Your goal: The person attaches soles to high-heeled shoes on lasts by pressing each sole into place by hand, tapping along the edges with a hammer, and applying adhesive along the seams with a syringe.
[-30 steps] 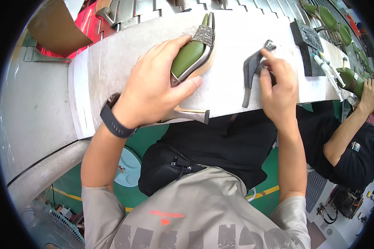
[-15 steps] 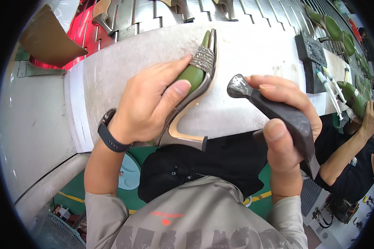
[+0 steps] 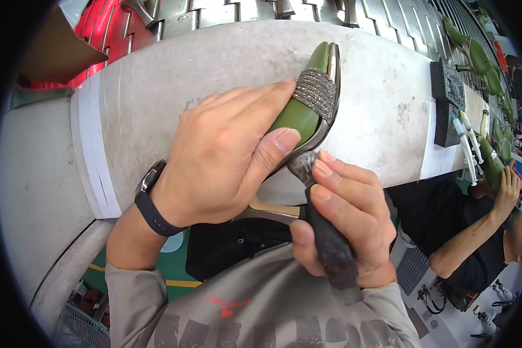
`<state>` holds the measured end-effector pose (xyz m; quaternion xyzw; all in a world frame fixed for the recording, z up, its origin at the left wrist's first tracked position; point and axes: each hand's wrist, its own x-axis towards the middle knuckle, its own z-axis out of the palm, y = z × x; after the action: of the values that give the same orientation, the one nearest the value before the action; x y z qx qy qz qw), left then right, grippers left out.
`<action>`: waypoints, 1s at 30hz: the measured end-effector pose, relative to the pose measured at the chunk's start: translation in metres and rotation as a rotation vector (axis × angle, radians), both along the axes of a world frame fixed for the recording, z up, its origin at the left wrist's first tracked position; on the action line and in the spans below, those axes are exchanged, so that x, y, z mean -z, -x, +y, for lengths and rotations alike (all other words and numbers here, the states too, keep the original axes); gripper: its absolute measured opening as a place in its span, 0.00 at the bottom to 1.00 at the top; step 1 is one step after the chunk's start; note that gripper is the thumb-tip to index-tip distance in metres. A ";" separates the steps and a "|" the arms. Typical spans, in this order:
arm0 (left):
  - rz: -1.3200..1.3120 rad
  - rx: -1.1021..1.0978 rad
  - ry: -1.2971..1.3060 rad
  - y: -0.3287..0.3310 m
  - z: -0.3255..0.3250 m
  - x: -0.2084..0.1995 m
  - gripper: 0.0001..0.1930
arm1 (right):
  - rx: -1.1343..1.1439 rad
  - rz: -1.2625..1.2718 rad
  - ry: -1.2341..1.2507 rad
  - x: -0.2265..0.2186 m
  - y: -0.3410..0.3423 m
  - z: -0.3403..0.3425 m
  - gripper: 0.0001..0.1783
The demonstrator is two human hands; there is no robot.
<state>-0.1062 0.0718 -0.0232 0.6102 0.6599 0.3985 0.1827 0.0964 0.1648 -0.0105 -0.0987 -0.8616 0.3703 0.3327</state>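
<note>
A high-heeled shoe lies on its side on a green last (image 3: 298, 119), with a band of glittering stones (image 3: 316, 93) around its front and a tan-faced heel (image 3: 275, 210) toward me. My left hand (image 3: 220, 151) is closed over the back part, thumb along the green last; it hides much of the shoe. In my right hand (image 3: 356, 214) is a dark hammer (image 3: 333, 249), fingers wrapped around its body. Its rounded, worn metal head is at the sole edge near the arch, beside my left thumb. Whether it touches the sole I cannot tell.
The shoe rests over a pale worktop (image 3: 383, 87). Beyond it runs a metal slatted conveyor (image 3: 214, 14) with other heels. Black blocks (image 3: 446, 127) and syringes (image 3: 467, 145) stand at the right. Further right, a person's hand (image 3: 507, 188) holds another green last.
My right hand has brought the hammer left and down, from apart to the shoe's sole edge. The shoe, in my left hand, has shifted right and turned slightly.
</note>
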 end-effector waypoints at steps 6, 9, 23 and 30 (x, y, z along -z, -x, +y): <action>0.025 -0.015 -0.022 -0.003 0.000 -0.002 0.22 | -0.021 -0.007 0.108 0.005 0.001 -0.016 0.24; 0.027 -0.031 -0.002 -0.004 -0.001 -0.002 0.21 | -0.079 0.033 0.175 0.007 0.002 -0.018 0.24; 0.028 -0.121 -0.037 -0.008 0.003 0.003 0.19 | 0.010 0.021 -0.253 0.005 0.002 -0.014 0.18; -0.016 -0.146 0.021 -0.005 -0.003 0.004 0.19 | -0.013 -0.017 -0.244 0.007 0.009 -0.010 0.19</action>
<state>-0.1016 0.0690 -0.0272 0.5554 0.7052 0.4087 0.1650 0.0877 0.1549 -0.0172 -0.0551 -0.9038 0.2638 0.3324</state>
